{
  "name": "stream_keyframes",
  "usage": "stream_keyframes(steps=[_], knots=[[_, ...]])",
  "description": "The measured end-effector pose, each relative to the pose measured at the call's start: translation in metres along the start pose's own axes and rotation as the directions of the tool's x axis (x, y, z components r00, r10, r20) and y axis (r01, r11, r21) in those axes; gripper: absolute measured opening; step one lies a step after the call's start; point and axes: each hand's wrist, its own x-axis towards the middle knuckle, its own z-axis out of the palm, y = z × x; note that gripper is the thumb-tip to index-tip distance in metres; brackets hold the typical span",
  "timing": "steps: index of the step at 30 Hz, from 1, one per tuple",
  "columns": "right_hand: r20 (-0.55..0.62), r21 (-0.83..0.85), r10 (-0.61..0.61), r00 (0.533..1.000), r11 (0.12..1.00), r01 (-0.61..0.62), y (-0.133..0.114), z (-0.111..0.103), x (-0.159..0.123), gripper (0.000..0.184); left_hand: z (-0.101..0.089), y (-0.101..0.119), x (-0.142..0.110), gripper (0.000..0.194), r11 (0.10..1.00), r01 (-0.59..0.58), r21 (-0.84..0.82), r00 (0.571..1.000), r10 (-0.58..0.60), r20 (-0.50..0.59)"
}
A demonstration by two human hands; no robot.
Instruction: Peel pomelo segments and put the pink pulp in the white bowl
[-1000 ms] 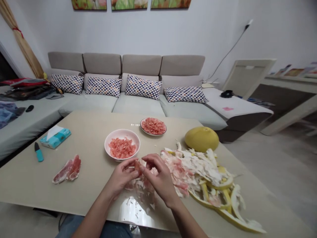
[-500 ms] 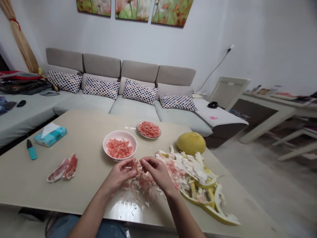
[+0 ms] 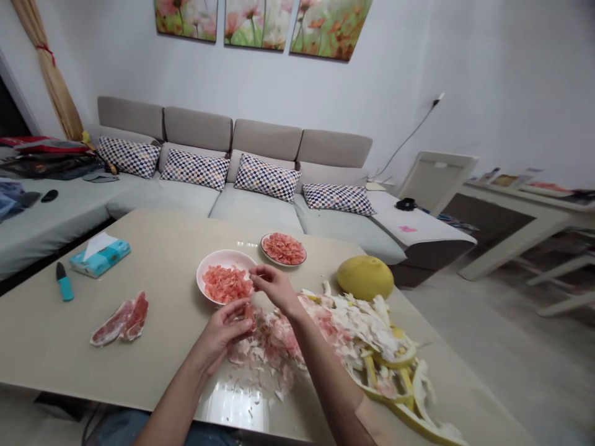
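Note:
My left hand (image 3: 225, 328) is closed around a pink pomelo segment (image 3: 250, 313), just in front of the white bowl's near right side. The fingers of my right hand (image 3: 276, 288) are pinched together at the right rim of the white bowl (image 3: 202, 286); whatever they hold is too small to make out. Loose pomelo pulp (image 3: 227, 284) lies in that bowl. Under and beside my hands spreads a heap of torn membranes and white pith (image 3: 344, 319). Two unpeeled-looking pomelo segments (image 3: 121, 319) rest on the table to the left.
A plate of pomelo pulp (image 3: 283, 249) stands behind the bowl. To the right are a whole pomelo (image 3: 365, 277) and yellow rind strips (image 3: 404, 412). A teal-handled knife (image 3: 64, 284) and a tissue pack (image 3: 101, 255) lie at the left. Beyond the table (image 3: 176, 238) is a grey sofa (image 3: 260, 207).
My right hand has moved away from the segment, forward and slightly left, to the bowl's rim. My left hand keeps hold of the segment. The whole view has shifted slightly.

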Motion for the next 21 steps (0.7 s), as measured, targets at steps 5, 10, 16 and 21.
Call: stream_keyframes(steps=[5,10,16,21], knots=[[-0.020,-0.162,-0.051,0.998,0.986,0.047,0.017,0.012,0.036,0.003,0.000,-0.002,-0.001,0.055,1.000,0.005,0.031,1.000,-0.004,-0.030],[-0.041,-0.183,-0.095,0.995,0.979,0.086,0.021,-0.001,0.014,0.015,0.002,-0.003,-0.001,0.057,0.999,0.033,0.022,0.999,-0.033,-0.007],[0.016,-0.084,-0.095,0.995,0.992,0.096,0.006,-0.020,-0.053,0.029,0.004,-0.009,0.001,0.055,1.000,0.029,0.009,0.999,-0.029,-0.015],[0.148,-0.167,-0.169,0.974,0.967,0.193,0.000,-0.018,-0.077,0.013,0.005,-0.011,0.001,0.051,0.997,0.060,-0.047,0.998,-0.059,0.015]])
